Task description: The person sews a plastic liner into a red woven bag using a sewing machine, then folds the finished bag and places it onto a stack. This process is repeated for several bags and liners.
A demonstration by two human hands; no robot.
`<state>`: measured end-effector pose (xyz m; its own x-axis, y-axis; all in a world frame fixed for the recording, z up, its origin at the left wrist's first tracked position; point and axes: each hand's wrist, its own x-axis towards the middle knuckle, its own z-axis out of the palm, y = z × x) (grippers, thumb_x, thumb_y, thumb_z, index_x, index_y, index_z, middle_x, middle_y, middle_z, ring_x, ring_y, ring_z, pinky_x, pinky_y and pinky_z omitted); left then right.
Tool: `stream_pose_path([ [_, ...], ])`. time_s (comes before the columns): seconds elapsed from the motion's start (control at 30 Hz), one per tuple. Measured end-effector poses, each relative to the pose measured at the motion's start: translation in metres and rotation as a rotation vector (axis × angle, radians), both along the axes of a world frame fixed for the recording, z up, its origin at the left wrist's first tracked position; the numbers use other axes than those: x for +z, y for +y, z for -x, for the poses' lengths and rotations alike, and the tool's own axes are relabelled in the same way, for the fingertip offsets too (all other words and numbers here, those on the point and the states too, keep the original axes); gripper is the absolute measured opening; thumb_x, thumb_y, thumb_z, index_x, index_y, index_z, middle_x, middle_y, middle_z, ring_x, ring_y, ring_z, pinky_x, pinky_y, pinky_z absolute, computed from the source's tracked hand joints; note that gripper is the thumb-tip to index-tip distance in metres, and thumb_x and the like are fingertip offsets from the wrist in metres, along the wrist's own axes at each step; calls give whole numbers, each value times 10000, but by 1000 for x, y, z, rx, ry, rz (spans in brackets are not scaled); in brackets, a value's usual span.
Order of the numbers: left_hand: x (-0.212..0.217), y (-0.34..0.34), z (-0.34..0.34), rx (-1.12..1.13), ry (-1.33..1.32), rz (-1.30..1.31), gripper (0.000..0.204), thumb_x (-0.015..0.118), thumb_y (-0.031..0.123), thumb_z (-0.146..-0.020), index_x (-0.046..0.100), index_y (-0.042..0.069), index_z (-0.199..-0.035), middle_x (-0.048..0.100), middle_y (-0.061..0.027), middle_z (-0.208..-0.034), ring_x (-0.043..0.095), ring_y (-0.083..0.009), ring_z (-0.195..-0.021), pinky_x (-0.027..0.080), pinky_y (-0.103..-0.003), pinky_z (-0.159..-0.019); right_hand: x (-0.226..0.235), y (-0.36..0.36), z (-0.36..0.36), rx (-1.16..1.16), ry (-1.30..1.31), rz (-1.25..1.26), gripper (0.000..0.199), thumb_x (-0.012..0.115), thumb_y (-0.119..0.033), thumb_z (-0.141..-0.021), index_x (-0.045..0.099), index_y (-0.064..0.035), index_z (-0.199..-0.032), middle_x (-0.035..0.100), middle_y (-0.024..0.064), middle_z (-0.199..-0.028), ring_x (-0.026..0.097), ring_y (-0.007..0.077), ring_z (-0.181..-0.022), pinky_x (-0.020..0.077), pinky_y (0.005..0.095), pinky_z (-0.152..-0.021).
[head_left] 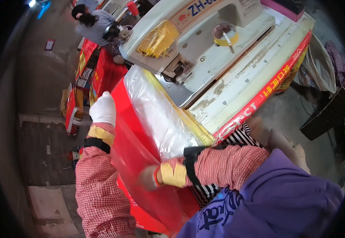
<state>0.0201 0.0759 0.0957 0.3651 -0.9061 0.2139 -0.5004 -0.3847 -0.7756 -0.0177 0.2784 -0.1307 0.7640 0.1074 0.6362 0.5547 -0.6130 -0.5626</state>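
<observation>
A white industrial sewing machine (204, 51) stands ahead of me. From its needle area a stack of clear plastic film with yellow edges (160, 115) slopes toward me. Left of that film, large red plastic sheeting (127, 139) hangs down toward my lap. My left hand (103, 109), in a white glove, is closed at the sheeting's far left edge; its fingertips are hidden. Bare and smeared by motion, my right hand (148, 178) lies over the red sheeting below the clear film, and its fingers cannot be made out.
A yellow block (159, 38) is on the machine head. A tape roll (224, 35) rests on the machine bed. Red and yellow tape (259, 97) lines the table edge. At the far left sits another person (95, 25) beside red stacks (105, 75). A white sack (319, 65) hangs right.
</observation>
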Motion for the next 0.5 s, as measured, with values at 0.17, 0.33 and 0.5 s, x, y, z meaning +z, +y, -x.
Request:
stream_pose_path([
  [0.17,103,-17,1,-180,-150,12,162,457,152,-852,595,75,-818,653,-145,-818,652,-285,-790,525,-405,-627,-9,75,72,-255,66,62,234,511,-333,-811,533,-103,-845,540,29,-746,533,220,-597,446,387,-558],
  [0.33,176,-14,37,-123,-251,-14,252,396,198,-904,613,82,-954,643,-151,-913,619,-322,-882,497,-429,-739,-69,-44,227,-592,143,146,315,553,-419,-773,468,-149,-637,404,-19,-544,393,158,-419,355,318,-414],
  [0.5,180,-7,60,-85,-217,-25,269,391,203,-907,621,83,-975,635,-133,-979,603,-300,-938,486,-412,-781,22,-97,268,-1054,146,72,288,614,-391,-742,554,-110,-721,525,74,-638,493,244,-522,389,377,-456],
])
